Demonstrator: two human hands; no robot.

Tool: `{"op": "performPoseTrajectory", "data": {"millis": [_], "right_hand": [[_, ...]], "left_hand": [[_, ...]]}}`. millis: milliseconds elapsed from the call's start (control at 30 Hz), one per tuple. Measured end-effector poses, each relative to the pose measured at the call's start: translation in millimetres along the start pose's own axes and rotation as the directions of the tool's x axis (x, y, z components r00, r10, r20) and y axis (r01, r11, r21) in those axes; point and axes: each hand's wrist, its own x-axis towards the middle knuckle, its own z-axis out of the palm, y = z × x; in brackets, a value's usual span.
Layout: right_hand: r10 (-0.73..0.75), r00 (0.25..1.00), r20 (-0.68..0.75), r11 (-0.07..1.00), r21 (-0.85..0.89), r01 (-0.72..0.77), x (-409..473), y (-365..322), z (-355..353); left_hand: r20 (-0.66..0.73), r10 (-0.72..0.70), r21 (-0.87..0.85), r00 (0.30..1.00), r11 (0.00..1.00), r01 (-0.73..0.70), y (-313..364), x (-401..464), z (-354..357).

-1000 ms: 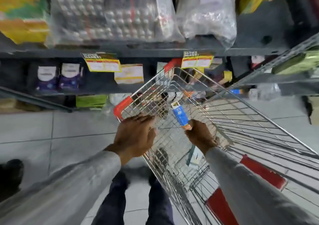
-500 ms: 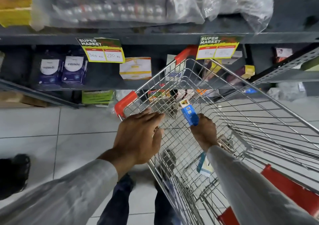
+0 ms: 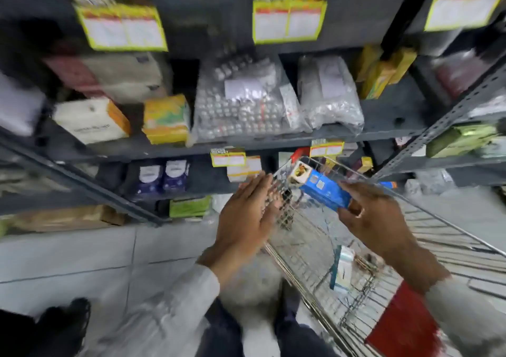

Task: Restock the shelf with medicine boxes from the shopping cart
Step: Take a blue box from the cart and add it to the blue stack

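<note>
My right hand (image 3: 372, 214) grips a long blue medicine box (image 3: 320, 188) by its near end, holding it above the wire shopping cart (image 3: 438, 236), its white end pointing toward the shelf. My left hand (image 3: 246, 217) is open, fingers together and stretched forward, just left of the box and not touching it. Another pale box (image 3: 343, 270) lies in the bottom of the cart. The dark grey shelf (image 3: 273, 137) stands in front, holding boxes and bags of blister packs (image 3: 241, 104). The picture is blurred by motion.
Yellow price tags (image 3: 289, 22) hang from the shelf edges. A yellow box (image 3: 167, 120) and a white box (image 3: 91, 121) sit left on the middle shelf, purple boxes (image 3: 163, 177) on the one below. A slotted metal upright (image 3: 449, 115) crosses right. A dark shoe (image 3: 63, 321) rests on the tiled floor.
The view has tilted up toward the higher shelves. My right hand has lifted the blue box out of the cart. My left hand has left the cart rim and risen, open.
</note>
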Motion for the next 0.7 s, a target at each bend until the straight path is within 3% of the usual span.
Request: {"op": "performPoseTrajectory", "data": {"millis": [100,233,367,533,700], "right_hand": [[-0.121,0.984,-0.129,0.990,0.059,0.129,17.5,-49.1,-61.0],[-0.296,0.915,-0.273,0.948,0.031,0.316,65.0,-118.3,-130.0],[-0.388,0.849,-0.359,0.904,0.030,0.426,127.1,-183.6,-184.1],[-0.430,0.874,-0.226,0.896,0.012,0.444,210.3,-256.0,-219.3],[-0.427,0.903,-0.049,0.904,-0.034,0.426,269.8,-314.6,-195.1]], "left_hand": [[-0.167,0.071,-0.016,0.983,0.997,-0.075,16.4,2.0,-74.9],[-0.420,0.176,0.034,0.890,0.983,-0.179,28.7,23.4,-180.2],[-0.556,0.225,0.180,0.801,0.973,-0.148,23.8,58.3,-281.2],[-0.552,0.075,0.247,0.830,0.966,0.077,-8.0,102.6,-356.7],[-0.478,-0.013,0.364,0.878,0.907,0.211,-47.5,124.4,-371.4]]}}
